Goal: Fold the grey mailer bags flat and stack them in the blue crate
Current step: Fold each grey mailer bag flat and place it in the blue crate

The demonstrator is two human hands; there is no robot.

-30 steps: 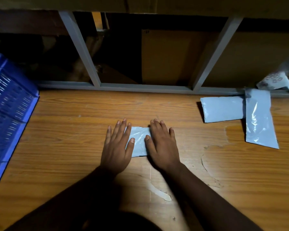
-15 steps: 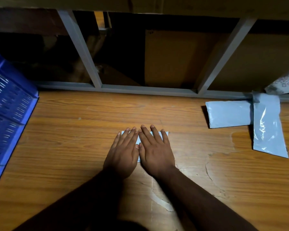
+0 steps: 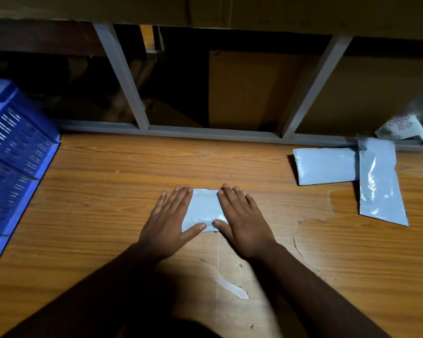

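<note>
Hands flat on wooden tabletop (image 3: 83,215): left hand (image 3: 167,222) and right hand (image 3: 242,222), fingers straight, press either side of a folded grey mailer bag (image 3: 204,209) at centre. Further right, two unfolded mailer bags (image 3: 326,165) (image 3: 380,181) overlap. Blue crate (image 3: 12,152) sits at far left edge.
</note>
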